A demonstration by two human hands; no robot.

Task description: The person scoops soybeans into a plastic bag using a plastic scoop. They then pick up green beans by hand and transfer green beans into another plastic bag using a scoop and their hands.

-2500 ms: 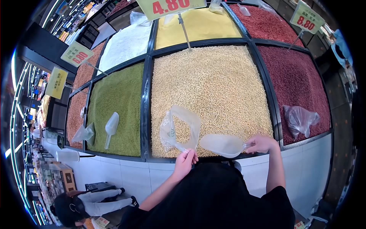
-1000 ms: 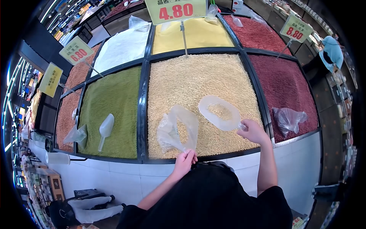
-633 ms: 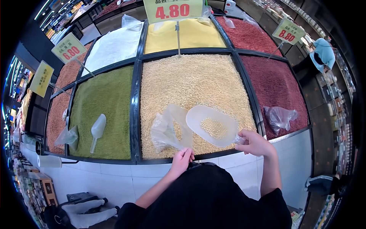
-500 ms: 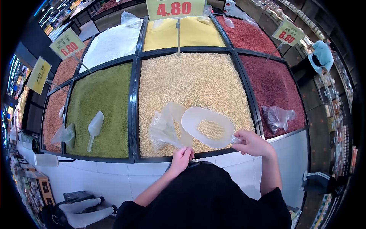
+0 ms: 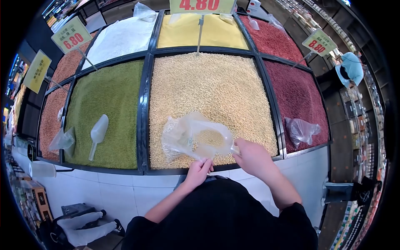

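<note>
My left hand (image 5: 199,171) pinches the near edge of a clear plastic bag (image 5: 175,137), which lies over pale yellow soybeans (image 5: 208,83) in the middle bin. In my right hand (image 5: 255,155) is the handle of a translucent scoop (image 5: 225,132) with some soybeans in its bowl. The front of the scoop sits inside or against the mouth of the bag; the see-through plastic makes it hard to tell which. My right fingers wrap round the handle, just right of the bag.
Left of the soybeans is a bin of green beans (image 5: 104,91) with a white scoop (image 5: 99,132) on top. Dark red beans (image 5: 291,100) fill the right bin, under a crumpled bag (image 5: 301,131). A price sign (image 5: 71,35) leans over the left bins. A person (image 5: 350,68) stands at the far right.
The scoop has moved left, from beside the bag to its mouth, with my right hand following. My left hand stays at the bag's edge. The view has shifted slightly.
</note>
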